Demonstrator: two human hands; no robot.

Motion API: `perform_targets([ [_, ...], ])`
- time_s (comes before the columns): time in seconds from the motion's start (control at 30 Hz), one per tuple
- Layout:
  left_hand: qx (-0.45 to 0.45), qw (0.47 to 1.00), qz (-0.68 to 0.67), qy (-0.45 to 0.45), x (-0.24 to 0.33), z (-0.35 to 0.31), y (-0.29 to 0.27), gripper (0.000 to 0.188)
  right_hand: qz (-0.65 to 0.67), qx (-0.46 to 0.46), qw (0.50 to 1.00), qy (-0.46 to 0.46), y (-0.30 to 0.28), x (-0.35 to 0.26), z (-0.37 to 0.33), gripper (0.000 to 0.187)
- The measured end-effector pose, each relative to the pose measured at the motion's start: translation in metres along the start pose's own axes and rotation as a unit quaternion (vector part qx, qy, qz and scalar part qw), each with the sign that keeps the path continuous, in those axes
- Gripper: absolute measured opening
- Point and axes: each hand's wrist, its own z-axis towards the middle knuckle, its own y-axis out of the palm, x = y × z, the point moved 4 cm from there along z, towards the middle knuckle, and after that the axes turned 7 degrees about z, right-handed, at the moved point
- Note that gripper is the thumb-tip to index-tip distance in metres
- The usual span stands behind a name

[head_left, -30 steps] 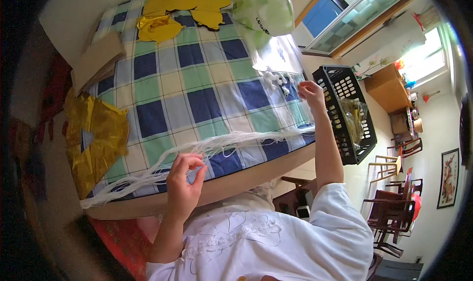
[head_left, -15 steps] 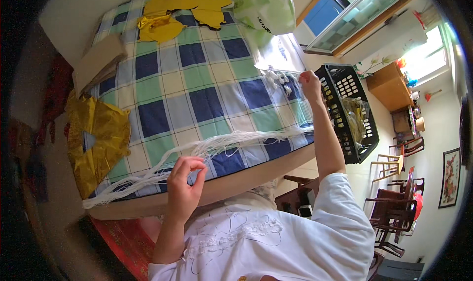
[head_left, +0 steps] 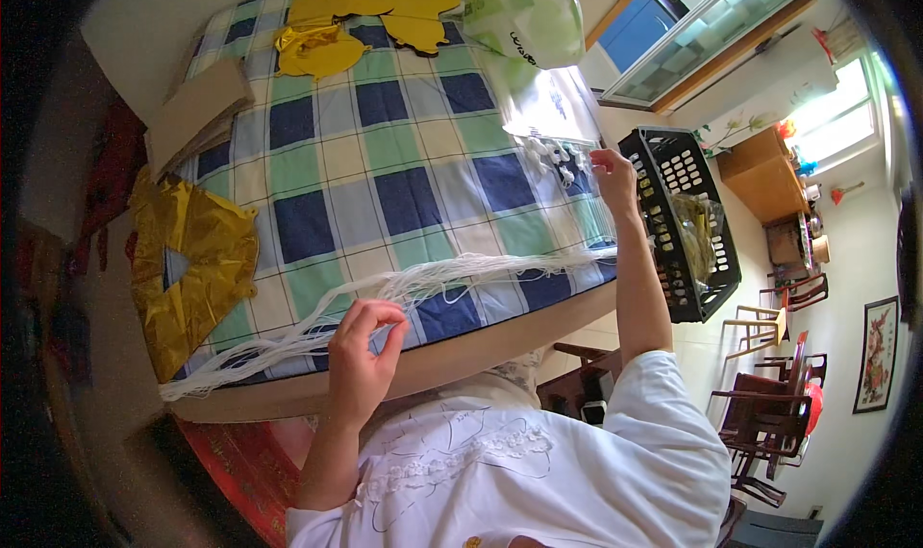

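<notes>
My left hand (head_left: 367, 354) is above the bed's near edge, its thumb and fingers curled into a pinch. Whatever is between those fingertips is too fine to make out. Under and beyond it runs a long bundle of white strings (head_left: 461, 271) along the near edge of the checked bedspread (head_left: 411, 198). At the right side of the bed my right hand (head_left: 615, 178) is also pinched, close to small white tangled pieces (head_left: 558, 156). What it grips, if anything, does not show. A clear plastic sheet or bag (head_left: 550, 106) lies just beyond those pieces.
Gold foil pieces (head_left: 197, 269) lie at the bed's left, with more gold foil shapes (head_left: 361, 5) at the far side. Flat cardboard (head_left: 197, 111) rests at far left. A green-and-white plastic bag (head_left: 529, 19) stands far right. Beside the bed is a black plastic crate (head_left: 663, 149).
My right hand has shifted slightly toward me and to the right, its fingers now pointing more to the left. My left hand stays pinched in nearly the same place.
</notes>
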Motion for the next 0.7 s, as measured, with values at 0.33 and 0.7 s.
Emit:
perform_targets([
  [0.33, -0.007, 1.000, 0.007, 0.004, 0.001, 0.001, 0.001, 0.011, -0.054, 0.021, 0.998, 0.030, 0.015, 0.002, -0.003, 0.015],
  [0.7, -0.016, 0.996, 0.071, 0.042, -0.002, 0.003, 0.005, 0.011, -0.012, -0.004, 1.000, -0.022, -0.009, -0.027, -0.019, 0.018],
])
